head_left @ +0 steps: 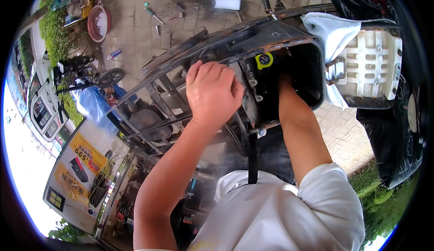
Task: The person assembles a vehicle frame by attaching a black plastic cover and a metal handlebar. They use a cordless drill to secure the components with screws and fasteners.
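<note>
My left hand (213, 90) is closed, its back toward me, over the rusty metal frame (165, 88) of a stripped scooter. Whatever its curled fingers hold is hidden. My right arm reaches down into the open black storage compartment (312, 61) of the scooter. In the shadow there, my right hand (285, 80) is mostly lost, and its fingers do not show. A round yellow-green thing with a black label (264, 60) sits inside near the upper left corner. Metal brackets (253, 82) lie between my two hands.
The seat's white ribbed underside (373, 65) is tipped up at the right, with a pale cloth (330, 31) beside it. Hand tools, including a screwdriver (153, 14), lie on the paving near a red-rimmed basin (99, 23). A signboard (74, 174) stands at the lower left.
</note>
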Tool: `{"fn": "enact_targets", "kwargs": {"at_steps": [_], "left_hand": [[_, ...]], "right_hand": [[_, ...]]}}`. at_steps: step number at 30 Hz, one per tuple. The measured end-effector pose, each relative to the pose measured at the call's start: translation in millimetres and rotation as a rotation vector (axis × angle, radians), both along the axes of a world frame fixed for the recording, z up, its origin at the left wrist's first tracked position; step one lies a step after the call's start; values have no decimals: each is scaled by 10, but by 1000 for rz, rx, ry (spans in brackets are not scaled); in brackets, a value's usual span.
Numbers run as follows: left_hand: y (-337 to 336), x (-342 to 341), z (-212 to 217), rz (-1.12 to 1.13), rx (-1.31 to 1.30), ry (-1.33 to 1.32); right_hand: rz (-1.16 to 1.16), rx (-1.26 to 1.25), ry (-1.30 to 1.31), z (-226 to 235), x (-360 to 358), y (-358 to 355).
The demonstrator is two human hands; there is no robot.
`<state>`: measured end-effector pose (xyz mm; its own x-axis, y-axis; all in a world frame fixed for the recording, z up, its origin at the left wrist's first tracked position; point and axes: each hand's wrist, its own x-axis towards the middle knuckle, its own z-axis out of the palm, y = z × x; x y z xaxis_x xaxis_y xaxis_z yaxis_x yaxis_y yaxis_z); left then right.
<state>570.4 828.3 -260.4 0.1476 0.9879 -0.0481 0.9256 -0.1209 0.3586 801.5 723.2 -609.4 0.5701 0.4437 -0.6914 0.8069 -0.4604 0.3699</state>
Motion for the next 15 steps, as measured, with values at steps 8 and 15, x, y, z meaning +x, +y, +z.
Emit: {"fn": "enact_targets", "kwargs": {"at_steps": [8, 15], "left_hand": [[-18, -2, -58, 50, 72, -44], [-42, -13, -49, 81, 39, -62]], "right_hand": [[50, 12, 34, 39, -16, 27], [113, 20, 67, 43, -18, 11]]}}
